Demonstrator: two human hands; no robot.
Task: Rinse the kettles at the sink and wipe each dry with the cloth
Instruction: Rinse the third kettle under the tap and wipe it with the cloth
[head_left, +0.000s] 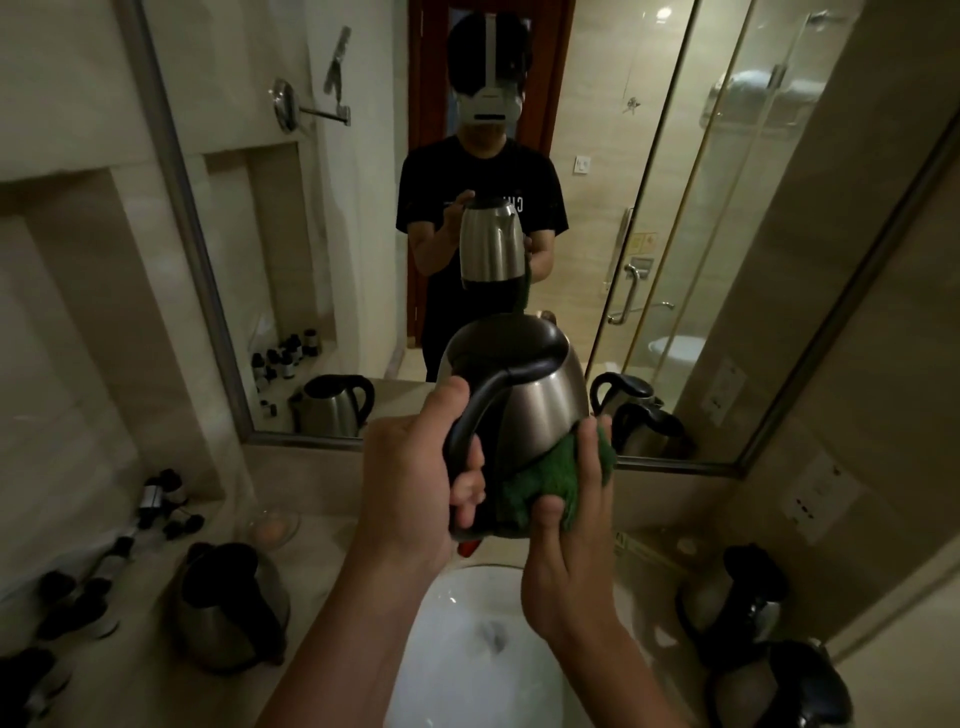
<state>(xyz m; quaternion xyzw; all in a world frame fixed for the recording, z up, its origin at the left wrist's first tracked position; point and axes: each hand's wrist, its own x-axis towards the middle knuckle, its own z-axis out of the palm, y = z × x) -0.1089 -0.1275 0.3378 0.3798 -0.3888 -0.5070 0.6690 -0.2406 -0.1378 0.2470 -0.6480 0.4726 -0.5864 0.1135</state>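
Beige counter (156, 691), kettles (228, 608), perhaps toiletry bottles (78, 603)

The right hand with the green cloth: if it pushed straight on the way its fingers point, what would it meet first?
The right hand already presses the green cloth against the held kettle, so the kettle's steel wall stops it at once. Beyond that stands the mirror, though depth is unclear.
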